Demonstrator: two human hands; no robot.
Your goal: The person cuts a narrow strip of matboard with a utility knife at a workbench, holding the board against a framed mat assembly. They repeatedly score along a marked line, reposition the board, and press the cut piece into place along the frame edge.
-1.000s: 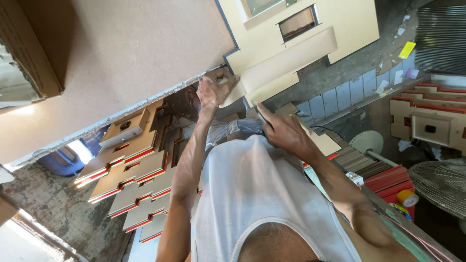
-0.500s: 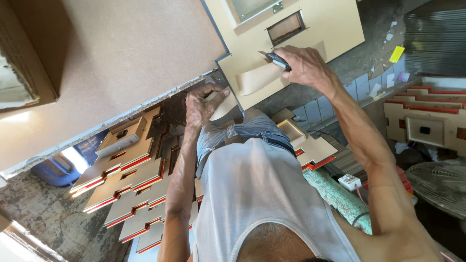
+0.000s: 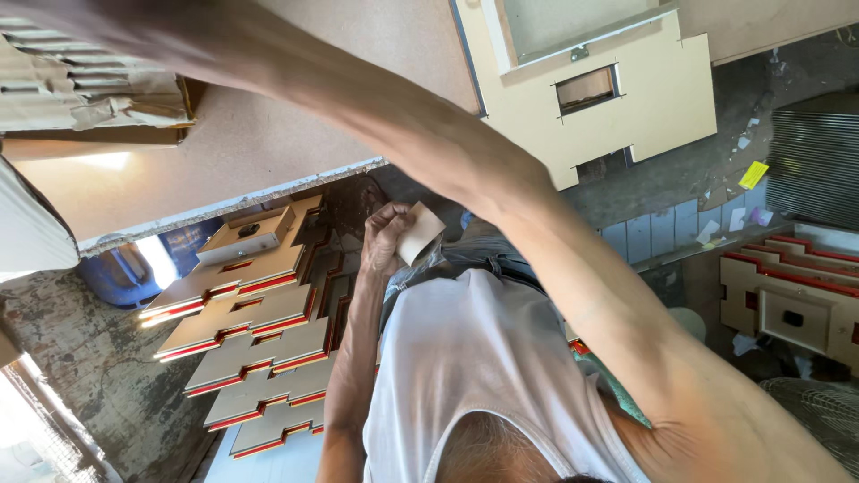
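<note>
Stacked notched boards [image 3: 242, 358] with red edges lay beside a large brown panel [image 3: 268, 134] in the workshop. Left hand [image 3: 386, 237] clenched a small tan wooden piece [image 3: 420, 233] in front of the waist. Right arm crossed the view blurred; its hand was out of sight.

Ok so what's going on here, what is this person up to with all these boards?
A person in a white sleeveless shirt stands over a workshop floor. The left hand grips a small tan block in its fingers near the waist. The right arm sweeps across toward the upper left, its hand out of view. Notched tan panels with red edges lie stacked at the left, and a cream cut-out panel lies ahead.
</note>
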